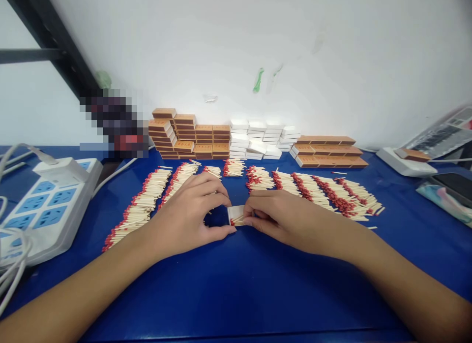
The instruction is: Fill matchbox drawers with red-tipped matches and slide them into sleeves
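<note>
- two forearms [94,276] nearest, in from lower left and lower right; one blue tabletop [228,289] beneath
- one white tray [236,211], frame centre; small, oblong, open-topped; some red-tipped matches [238,221] inside, count hidden by fingers
- left hand [197,205]: thumb and index finger pinching the tray's left end; right hand [271,212]: fingers bunched at its right end; can't tell if gripping tray or matches
- about nine match piles [145,200] mid-frame; two brown box stacks [203,136] behind, one white box stack [239,140] between them

Workshop-like corner: matches [143,200], matchboxes [204,149], power strip [55,212]
</note>
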`<control>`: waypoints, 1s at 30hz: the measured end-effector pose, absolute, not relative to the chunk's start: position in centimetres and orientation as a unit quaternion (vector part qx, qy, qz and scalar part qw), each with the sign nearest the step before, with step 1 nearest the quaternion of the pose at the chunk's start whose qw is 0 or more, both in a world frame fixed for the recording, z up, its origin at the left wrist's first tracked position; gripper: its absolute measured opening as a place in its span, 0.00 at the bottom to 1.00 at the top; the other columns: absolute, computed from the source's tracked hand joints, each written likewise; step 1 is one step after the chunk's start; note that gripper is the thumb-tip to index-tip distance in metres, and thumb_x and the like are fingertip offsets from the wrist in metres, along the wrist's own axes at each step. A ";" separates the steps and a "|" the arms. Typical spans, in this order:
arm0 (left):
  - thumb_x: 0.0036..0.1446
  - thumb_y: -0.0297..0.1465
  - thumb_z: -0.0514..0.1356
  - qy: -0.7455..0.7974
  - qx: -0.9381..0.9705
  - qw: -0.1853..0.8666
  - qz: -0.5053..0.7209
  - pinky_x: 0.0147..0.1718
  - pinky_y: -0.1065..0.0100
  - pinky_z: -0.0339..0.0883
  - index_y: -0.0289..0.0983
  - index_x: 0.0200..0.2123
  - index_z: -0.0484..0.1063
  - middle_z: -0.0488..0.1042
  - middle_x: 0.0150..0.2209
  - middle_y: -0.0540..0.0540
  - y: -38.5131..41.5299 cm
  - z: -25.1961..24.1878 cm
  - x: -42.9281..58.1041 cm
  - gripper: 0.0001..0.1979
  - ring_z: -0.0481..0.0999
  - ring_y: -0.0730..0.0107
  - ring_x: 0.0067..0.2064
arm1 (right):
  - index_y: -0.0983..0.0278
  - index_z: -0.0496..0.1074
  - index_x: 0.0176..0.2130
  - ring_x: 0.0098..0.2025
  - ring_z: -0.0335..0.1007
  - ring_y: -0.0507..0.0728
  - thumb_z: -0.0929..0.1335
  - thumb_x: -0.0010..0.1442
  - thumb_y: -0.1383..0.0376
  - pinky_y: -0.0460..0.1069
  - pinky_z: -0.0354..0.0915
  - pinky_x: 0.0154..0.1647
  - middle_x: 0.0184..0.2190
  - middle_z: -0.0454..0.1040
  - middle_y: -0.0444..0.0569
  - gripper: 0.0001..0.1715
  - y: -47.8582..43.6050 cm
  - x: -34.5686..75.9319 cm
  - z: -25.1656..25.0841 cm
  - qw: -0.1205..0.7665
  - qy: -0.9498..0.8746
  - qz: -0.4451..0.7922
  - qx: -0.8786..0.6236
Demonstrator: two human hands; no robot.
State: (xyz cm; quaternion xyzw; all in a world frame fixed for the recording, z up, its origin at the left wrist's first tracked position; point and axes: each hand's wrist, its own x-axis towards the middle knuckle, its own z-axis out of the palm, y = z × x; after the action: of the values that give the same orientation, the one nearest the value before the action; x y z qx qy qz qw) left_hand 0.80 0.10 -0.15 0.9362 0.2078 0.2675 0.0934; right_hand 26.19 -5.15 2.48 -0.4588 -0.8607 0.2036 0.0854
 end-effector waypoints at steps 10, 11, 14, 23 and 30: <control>0.64 0.38 0.73 0.208 0.936 0.095 0.268 0.56 0.51 0.71 0.39 0.43 0.79 0.82 0.46 0.43 0.1 -0.2 0.8 0.11 0.77 0.55 0.51 | 0.62 0.74 0.42 0.41 0.76 0.59 0.64 0.78 0.63 0.52 0.66 0.41 0.44 0.81 0.52 0.12 -5.3 26.0 1.9 0.087 -0.860 0.186 -0.468; 0.64 0.38 0.73 0.208 0.936 0.095 0.270 0.56 0.51 0.71 0.39 0.43 0.79 0.82 0.46 0.43 0.1 -0.2 0.8 0.11 0.77 0.55 0.51 | 0.62 0.74 0.42 0.41 0.76 0.59 0.64 0.78 0.63 0.52 0.66 0.41 0.44 0.80 0.52 0.12 -5.2 26.0 1.9 0.088 -0.860 0.184 -0.468; 0.64 0.38 0.73 0.206 0.936 0.093 0.270 0.56 0.51 0.71 0.38 0.43 0.79 0.81 0.46 0.43 0.1 -0.3 0.8 0.12 0.77 0.55 0.51 | 0.62 0.74 0.43 0.42 0.76 0.58 0.66 0.78 0.62 0.52 0.66 0.42 0.44 0.80 0.50 0.10 -5.1 26.1 1.9 0.103 -0.860 0.186 -0.463; 0.64 0.38 0.73 0.202 0.936 0.096 0.272 0.56 0.52 0.71 0.38 0.42 0.79 0.81 0.46 0.43 0.0 -0.2 0.9 0.11 0.77 0.56 0.50 | 0.63 0.77 0.42 0.41 0.77 0.58 0.68 0.77 0.63 0.52 0.66 0.40 0.42 0.81 0.50 0.10 -5.0 25.7 1.6 0.113 -0.873 0.150 -0.450; 0.64 0.38 0.73 0.205 0.935 0.098 0.272 0.56 0.53 0.71 0.37 0.43 0.80 0.81 0.46 0.43 -0.1 -0.3 0.9 0.12 0.77 0.56 0.51 | 0.63 0.76 0.40 0.40 0.76 0.57 0.68 0.77 0.62 0.51 0.62 0.39 0.40 0.80 0.49 0.11 -4.9 25.8 1.7 0.093 -0.869 0.149 -0.463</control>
State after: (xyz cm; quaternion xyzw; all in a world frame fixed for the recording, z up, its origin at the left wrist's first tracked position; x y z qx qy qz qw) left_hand 0.90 -0.08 -0.29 0.9353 0.2048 0.2715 0.0976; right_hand 25.78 -4.92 1.70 -0.4632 -0.8688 0.1485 0.0930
